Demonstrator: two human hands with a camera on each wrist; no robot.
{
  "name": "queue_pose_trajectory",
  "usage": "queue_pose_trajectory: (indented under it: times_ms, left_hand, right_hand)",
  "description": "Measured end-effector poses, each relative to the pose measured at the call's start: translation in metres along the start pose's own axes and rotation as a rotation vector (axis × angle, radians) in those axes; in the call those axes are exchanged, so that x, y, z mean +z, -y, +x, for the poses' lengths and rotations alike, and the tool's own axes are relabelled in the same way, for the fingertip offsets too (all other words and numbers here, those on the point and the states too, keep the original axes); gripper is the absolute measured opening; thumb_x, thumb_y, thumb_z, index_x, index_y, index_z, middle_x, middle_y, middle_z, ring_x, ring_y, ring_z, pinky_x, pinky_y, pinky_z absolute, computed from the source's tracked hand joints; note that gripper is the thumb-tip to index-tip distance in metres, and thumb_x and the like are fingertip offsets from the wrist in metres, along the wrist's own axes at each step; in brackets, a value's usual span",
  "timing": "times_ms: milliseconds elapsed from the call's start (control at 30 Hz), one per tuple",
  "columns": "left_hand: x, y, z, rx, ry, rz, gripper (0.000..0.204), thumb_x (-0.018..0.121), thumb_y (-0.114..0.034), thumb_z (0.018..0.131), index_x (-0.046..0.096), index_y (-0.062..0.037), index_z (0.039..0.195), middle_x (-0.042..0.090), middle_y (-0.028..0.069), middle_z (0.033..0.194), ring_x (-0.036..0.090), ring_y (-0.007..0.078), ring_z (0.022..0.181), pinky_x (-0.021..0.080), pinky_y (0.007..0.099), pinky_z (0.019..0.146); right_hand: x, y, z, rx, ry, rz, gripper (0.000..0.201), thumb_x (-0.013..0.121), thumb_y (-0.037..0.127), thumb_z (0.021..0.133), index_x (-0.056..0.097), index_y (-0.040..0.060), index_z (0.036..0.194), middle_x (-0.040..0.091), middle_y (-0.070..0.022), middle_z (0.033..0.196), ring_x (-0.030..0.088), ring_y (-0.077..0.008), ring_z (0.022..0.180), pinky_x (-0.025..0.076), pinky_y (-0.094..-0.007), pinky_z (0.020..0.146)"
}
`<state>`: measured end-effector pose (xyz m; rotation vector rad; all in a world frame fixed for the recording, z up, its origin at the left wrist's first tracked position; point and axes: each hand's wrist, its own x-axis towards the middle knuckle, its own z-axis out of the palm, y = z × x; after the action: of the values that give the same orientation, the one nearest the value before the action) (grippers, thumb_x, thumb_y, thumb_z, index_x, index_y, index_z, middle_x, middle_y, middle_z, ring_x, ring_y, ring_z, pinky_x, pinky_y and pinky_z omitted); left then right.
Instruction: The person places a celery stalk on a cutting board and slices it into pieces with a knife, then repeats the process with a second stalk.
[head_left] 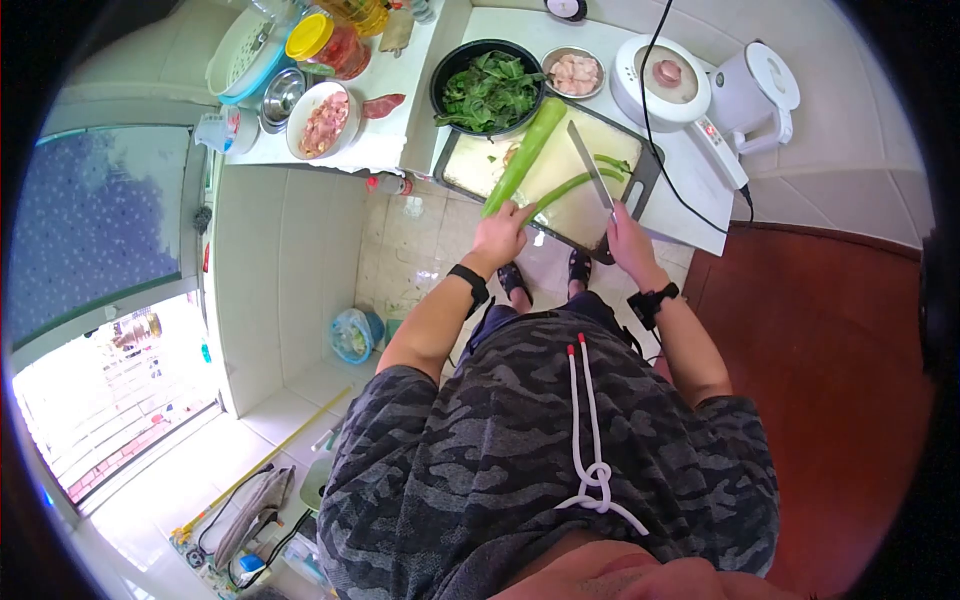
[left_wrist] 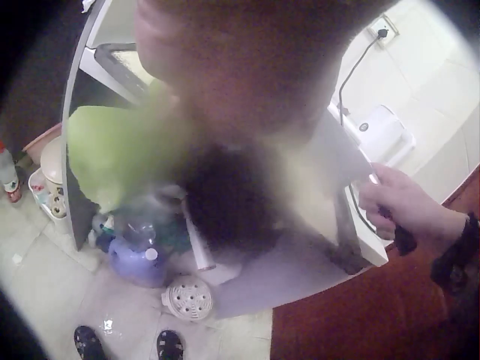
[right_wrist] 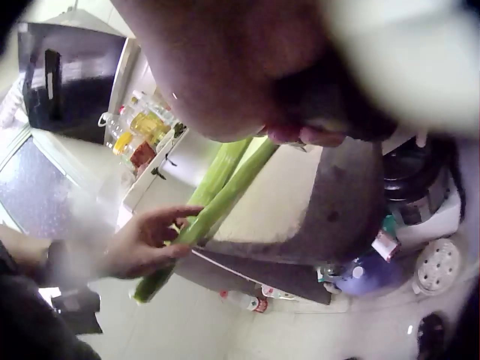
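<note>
The left hand (head_left: 502, 235) grips the near end of the green stalks; in the right wrist view its thumb and fingers (right_wrist: 150, 241) lie around a stalk (right_wrist: 238, 180). A thick light-green stem (head_left: 530, 155) and a thinner green stalk (head_left: 570, 186) cross the cutting board (head_left: 650, 175). At the board's right near side, the right hand (head_left: 630, 245) holds a knife (head_left: 590, 165) by its handle, blade pointing away over the board and the thinner stalk. The left wrist view also shows the right hand (left_wrist: 409, 202) curled round the handle. There, the near left hand (left_wrist: 232, 67) is blurred.
A black pan of leafy greens (head_left: 490, 92) and a bowl of pale meat (head_left: 574, 73) stand behind the board. Right of them are a white cooker (head_left: 640, 95), a kettle (head_left: 750, 90) and a hanging black cable (head_left: 648, 100). Another meat bowl (head_left: 323, 120) sits on the left counter.
</note>
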<state>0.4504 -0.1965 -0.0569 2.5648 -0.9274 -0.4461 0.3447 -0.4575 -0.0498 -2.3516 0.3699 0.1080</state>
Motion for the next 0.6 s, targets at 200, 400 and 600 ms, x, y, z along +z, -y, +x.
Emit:
queue_pose_trajectory:
  times_ms: [200, 400, 600]
  left_hand:
    - [-0.005, -0.013, 0.012, 0.144, -0.027, -0.034, 0.047, 0.06, -0.015, 0.082, 0.057, -0.0214, 0.129, 0.057, 0.0072, 0.102, 0.065, 0.029, 0.082, 0.055, 0.0407, 0.068]
    - [0.017, -0.015, 0.047, 0.194, -0.112, 0.039, 0.04, 0.06, -0.015, 0.085, 0.061, -0.0225, 0.124, 0.058, 0.0044, 0.098, 0.066, 0.026, 0.081, 0.055, 0.0393, 0.064]
    - [0.022, -0.011, 0.051, 0.164, -0.098, 0.11, 0.043, 0.061, -0.015, 0.084, 0.061, -0.0261, 0.126, 0.059, 0.004, 0.097, 0.066, 0.0253, 0.081, 0.055, 0.0382, 0.066]
  right_hand:
    - [-0.026, 0.003, -0.012, 0.05, -0.142, 0.203, 0.039, 0.051, 0.02, 0.097, 0.045, 0.0079, 0.133, 0.065, -0.0267, 0.096, 0.063, -0.0459, 0.087, 0.05, -0.0511, 0.072]
    - [-0.019, -0.012, -0.042, 0.022, -0.075, 0.063, 0.041, 0.05, 0.017, 0.096, 0.044, 0.0093, 0.136, 0.064, -0.0277, 0.103, 0.062, -0.0462, 0.092, 0.05, -0.0514, 0.076]
    - [-0.02, 0.004, -0.048, 0.072, -0.003, 0.036, 0.041, 0.051, 0.016, 0.096, 0.045, 0.0083, 0.135, 0.063, -0.0277, 0.107, 0.061, -0.0461, 0.095, 0.05, -0.0513, 0.079]
